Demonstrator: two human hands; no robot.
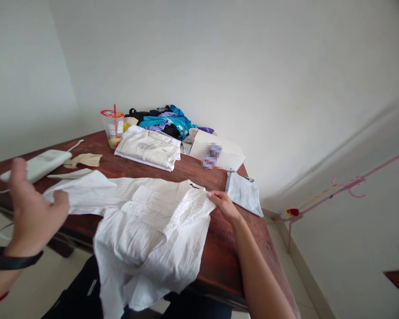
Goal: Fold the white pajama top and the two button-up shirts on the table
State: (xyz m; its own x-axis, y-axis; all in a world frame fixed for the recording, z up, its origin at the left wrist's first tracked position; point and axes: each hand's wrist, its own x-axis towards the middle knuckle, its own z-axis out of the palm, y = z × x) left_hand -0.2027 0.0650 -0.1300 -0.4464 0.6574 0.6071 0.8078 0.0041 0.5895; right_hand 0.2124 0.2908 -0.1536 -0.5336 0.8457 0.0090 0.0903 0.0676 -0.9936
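Note:
A white striped shirt (146, 221) lies spread over the near edge of the dark wooden table (226, 266), its lower part hanging down towards my lap. My right hand (223, 204) pinches the shirt at its right side, close to the collar label. Raised at the left, my left hand (36, 208) holds nothing, its fingers and thumb apart. Beneath and beyond that hand, one sleeve stretches out to the left across the tabletop. The left hand partly covers a white flat device with a cord (46, 165).
Folded white clothes (148, 148) lie mid-table, beside a plastic cup with a red straw (114, 128). Behind them is a heap of coloured clothes (173, 120). A white box (231, 153) and a folded light-blue garment (244, 192) sit right. A pink rack (346, 184) stands by the wall.

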